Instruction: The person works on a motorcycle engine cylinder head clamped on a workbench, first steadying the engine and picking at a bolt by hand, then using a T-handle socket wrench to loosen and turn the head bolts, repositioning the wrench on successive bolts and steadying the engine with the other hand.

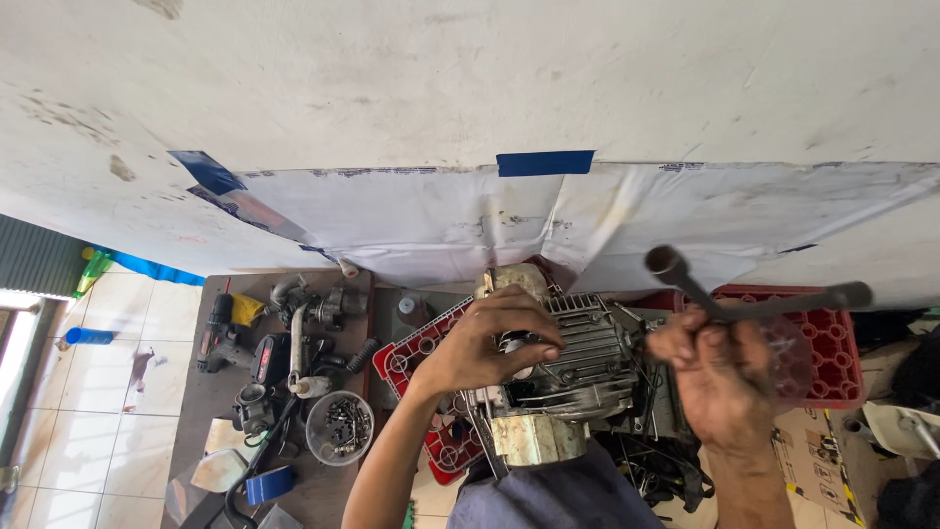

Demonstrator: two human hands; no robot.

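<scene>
Engine (578,358) sits btwn hands: left hand (485,343) on it, right hand (720,377) prob gripping wrench (759,294).

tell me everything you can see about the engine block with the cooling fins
The engine block is grey, dull metal, grimy and worn, with rows of thin cooling fins across its cylinder part and a paler, yellowed housing below. It sits on a red plastic crate set with round cells, close in front of the person. The left hand rests on its finned top, fingers curled over the edge. The right hand, beside it, holds a dark cross-shaped socket wrench raised clear of the block.
</scene>
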